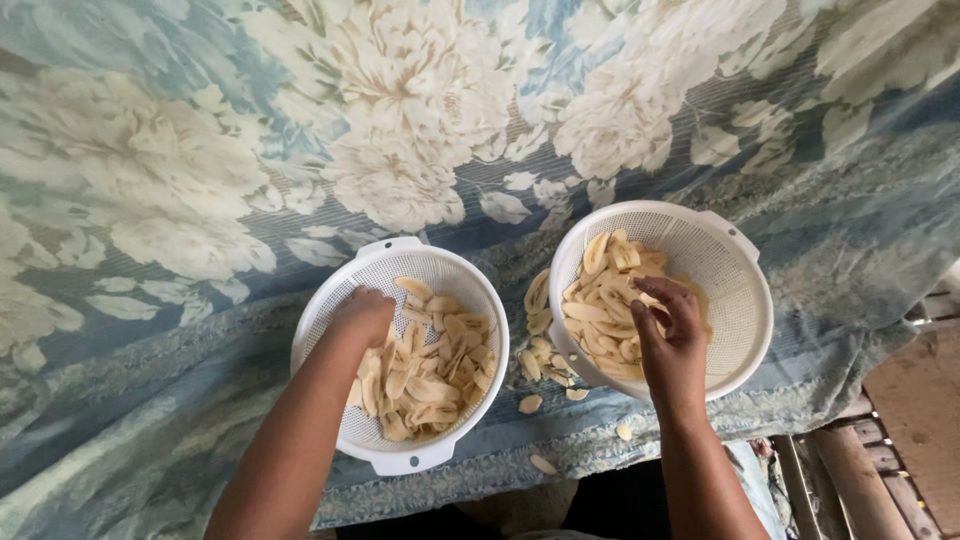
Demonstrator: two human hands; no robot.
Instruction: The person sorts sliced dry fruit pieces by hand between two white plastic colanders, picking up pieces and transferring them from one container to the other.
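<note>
Reaching into two white colanders (400, 455) (745, 310), left hand (362, 316) (grip hidden) and right hand (672, 335) pinching pale slices (425, 385).

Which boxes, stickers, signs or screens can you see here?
None in view: only two white colanders, left and right, holding pale slices, on a blue floral cloth, with the left hand and right hand in them.

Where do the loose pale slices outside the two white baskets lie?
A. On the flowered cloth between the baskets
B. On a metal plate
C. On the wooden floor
A: the loose slices lie on the flowered cloth, between the left basket and the right basket.
</note>
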